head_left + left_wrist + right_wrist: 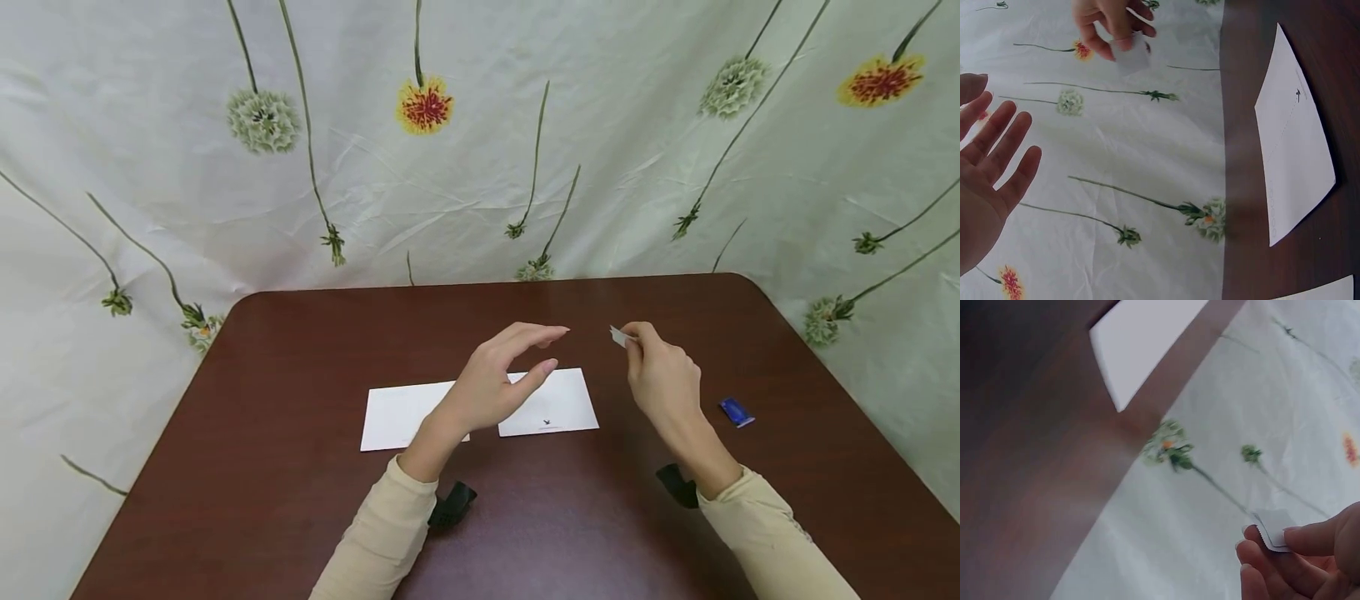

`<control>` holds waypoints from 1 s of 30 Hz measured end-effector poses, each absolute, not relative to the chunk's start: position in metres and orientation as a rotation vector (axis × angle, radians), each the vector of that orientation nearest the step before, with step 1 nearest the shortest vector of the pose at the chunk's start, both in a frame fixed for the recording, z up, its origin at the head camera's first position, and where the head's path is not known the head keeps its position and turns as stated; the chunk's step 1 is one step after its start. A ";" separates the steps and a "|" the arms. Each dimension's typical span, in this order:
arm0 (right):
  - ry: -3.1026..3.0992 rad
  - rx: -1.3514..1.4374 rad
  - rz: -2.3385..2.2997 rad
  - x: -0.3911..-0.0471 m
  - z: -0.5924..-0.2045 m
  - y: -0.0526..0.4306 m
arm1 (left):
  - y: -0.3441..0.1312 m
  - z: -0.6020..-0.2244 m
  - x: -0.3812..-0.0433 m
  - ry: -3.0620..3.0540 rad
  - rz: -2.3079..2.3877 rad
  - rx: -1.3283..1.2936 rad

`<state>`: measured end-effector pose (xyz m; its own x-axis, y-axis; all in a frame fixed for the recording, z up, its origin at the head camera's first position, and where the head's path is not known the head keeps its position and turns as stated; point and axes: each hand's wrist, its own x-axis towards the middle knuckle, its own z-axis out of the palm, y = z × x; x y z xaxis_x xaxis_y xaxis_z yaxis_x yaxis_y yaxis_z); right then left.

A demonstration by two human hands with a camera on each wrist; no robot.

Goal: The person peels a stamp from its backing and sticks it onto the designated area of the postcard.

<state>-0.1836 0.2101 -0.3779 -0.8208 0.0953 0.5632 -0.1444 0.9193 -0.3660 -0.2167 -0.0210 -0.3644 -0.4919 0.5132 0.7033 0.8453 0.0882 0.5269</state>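
My right hand pinches a small white piece with a zigzag edge between thumb and fingers, raised above the table. It looks like a folded scrap or little packet; I cannot tell which. Facing it, my left hand hovers with fingers extended and thumb apart, holding nothing. Below lie two white rectangular sheets, side by side. The right sheet bears a small dark mark near its front edge, while the left sheet is partly hidden behind my left hand and wrist.
A small blue packet lies on the dark brown table, right of my right hand. Behind the table's far edge hangs a pale cloth printed with flowers. Dark straps show at both wrists.
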 end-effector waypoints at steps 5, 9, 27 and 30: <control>-2.408 0.098 0.597 -0.180 -0.370 0.193 | -0.023 -0.365 -0.218 -2.063 -1.400 -1.310; -2.343 0.153 0.657 -0.177 -0.364 0.181 | -0.025 -0.365 -0.218 -2.130 -1.414 -1.270; -2.190 0.300 0.957 -0.175 -0.353 0.130 | -0.031 -0.370 -0.220 -2.217 -1.538 -1.117; -2.168 0.331 1.034 -0.175 -0.351 0.123 | -0.031 -0.369 -0.222 -2.207 -1.554 -1.088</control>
